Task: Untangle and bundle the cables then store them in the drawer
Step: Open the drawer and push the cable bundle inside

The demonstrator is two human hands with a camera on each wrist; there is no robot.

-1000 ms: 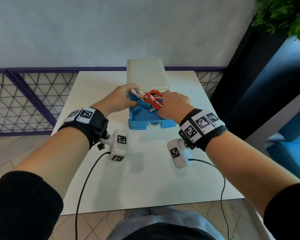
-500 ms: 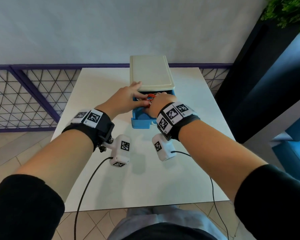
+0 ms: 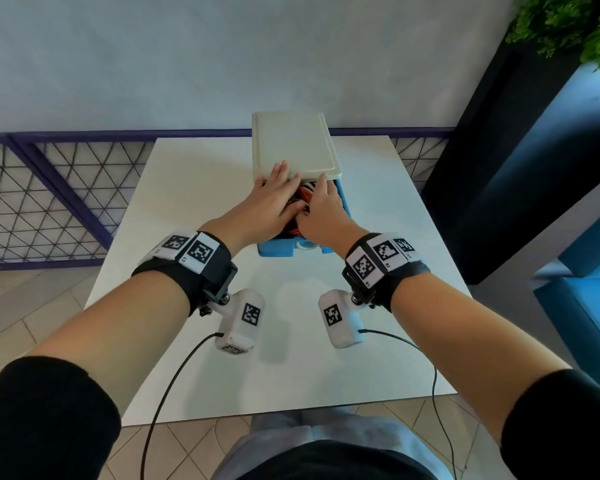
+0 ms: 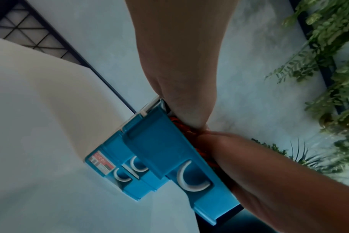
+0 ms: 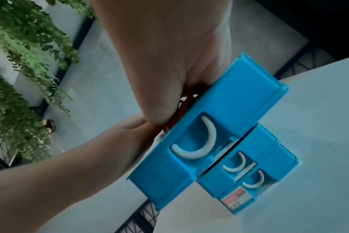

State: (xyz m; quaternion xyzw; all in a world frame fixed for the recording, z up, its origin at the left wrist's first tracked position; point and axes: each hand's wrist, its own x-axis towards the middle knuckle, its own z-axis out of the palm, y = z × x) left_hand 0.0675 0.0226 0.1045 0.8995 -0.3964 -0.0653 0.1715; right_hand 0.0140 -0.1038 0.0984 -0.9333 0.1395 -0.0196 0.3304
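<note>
A small blue drawer unit with a cream top (image 3: 293, 143) stands at the far middle of the white table (image 3: 187, 188). Its top drawer (image 3: 278, 249) is pulled out toward me. Red-orange cables (image 3: 303, 195) and a black-and-white one lie inside, mostly hidden under my hands. My left hand (image 3: 272, 199) lies flat over the cables, its fingertips reaching the cream top's front edge. Beside it, touching it, my right hand (image 3: 323, 206) presses down flat too. In the wrist views red cable (image 4: 181, 126) (image 5: 184, 104) shows between the palms and the drawer (image 4: 169, 149) (image 5: 219, 118).
Two lower drawers (image 5: 249, 170) with white crescent handles are closed. A purple mesh railing (image 3: 49, 188) runs behind the table on the left, and green plants (image 3: 568, 26) hang at the upper right. Black leads (image 3: 167, 393) trail from the wrist cameras over the near table.
The hands held the red cable bundle at the drawer's mouth a second ago. They have since pushed it down into the drawer and flattened out on top of it.
</note>
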